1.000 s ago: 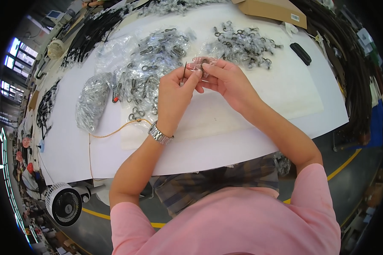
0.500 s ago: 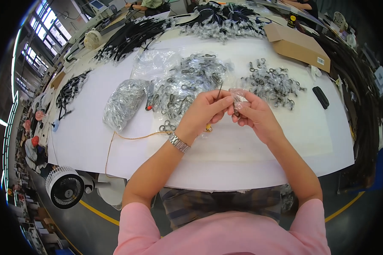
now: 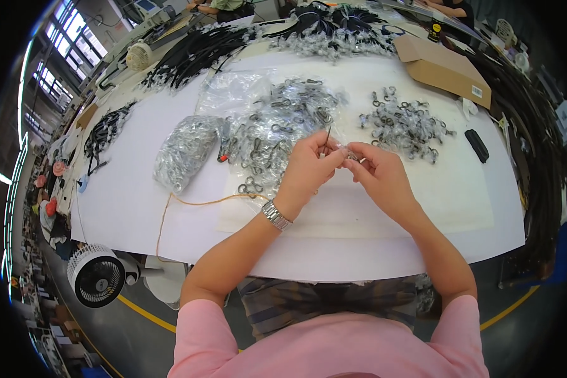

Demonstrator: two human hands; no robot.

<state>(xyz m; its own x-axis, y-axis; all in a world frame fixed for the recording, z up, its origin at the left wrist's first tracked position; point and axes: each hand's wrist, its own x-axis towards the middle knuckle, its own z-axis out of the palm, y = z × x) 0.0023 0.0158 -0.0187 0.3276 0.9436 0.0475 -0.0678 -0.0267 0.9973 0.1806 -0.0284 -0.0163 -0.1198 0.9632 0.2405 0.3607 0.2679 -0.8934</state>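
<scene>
My two hands meet above the middle of the table, fingers closed. My left hand point(image 3: 310, 165) grips a thin pointed metal tool point(image 3: 328, 133), its dark tip sticking up past the fingers; its kind is hard to make out. Thumb and fingers of my right hand point(image 3: 379, 176) pinch a small metal snap hook in clear plastic film point(image 3: 353, 156), mostly covered by the fingertips. Beyond my left hand spreads a heap of film-wrapped snap hooks point(image 3: 277, 126) on an open plastic bag. Past my right hand lies a smaller pile of wrapped hooks point(image 3: 406, 126).
A full clear plastic bag point(image 3: 186, 154) lies left of the heap. An orange cord point(image 3: 217, 203) runs from near my left wrist over the table edge. Black straps point(image 3: 195, 53), an open cardboard box point(image 3: 444, 69) and a black case point(image 3: 477, 146) lie around. A fan point(image 3: 97, 277) stands front left.
Both hands have drawn closer together, the left one slightly to the right. The clear film that stood up from my right fingers is now mostly tucked between the fingertips.
</scene>
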